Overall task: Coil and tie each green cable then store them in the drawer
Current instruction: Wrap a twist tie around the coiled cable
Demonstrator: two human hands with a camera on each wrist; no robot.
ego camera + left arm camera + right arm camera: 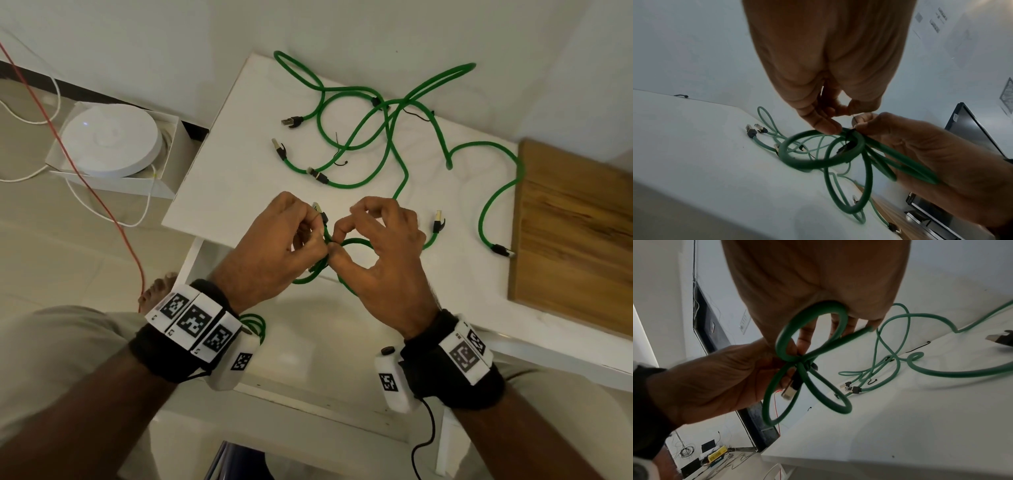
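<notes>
Green coiled cable (354,245) sits right btwn both hands, loops fanning out either side of one crossing pt w/ a thin black tie (847,138). Left hand (274,245) pinches the bundle there; right hand (383,246) pinches it too, fingers curled. Drawer (308,346) lies just below the wrists; loose cables (387,137) beyond the fingertips.

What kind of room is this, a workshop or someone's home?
Probably a home or small office corner with network gear: green network cables strewn on a white table, and a round white device in its box on the tiled floor.
</notes>
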